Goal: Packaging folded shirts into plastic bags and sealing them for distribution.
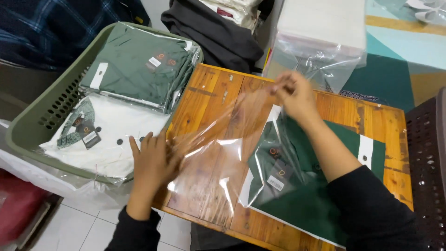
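I see the clear plastic bag (218,153) stretched over the wooden tabletop (209,93) between both hands. My right hand (295,95) pinches its far edge, fingers closed on the film. My left hand (151,160) lies flatter at the near edge, apparently gripping it, though glare blurs the fingers. The folded green shirt (302,186) sits under my right forearm; a green basket (42,116) of bagged shirts stands beyond my left hand.

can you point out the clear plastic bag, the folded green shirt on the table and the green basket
clear plastic bag (218,153), head view, on the middle of the film stretched between the hands.
folded green shirt (302,204), head view, on its green front, lower part.
green basket (35,125), head view, on its perforated left wall.
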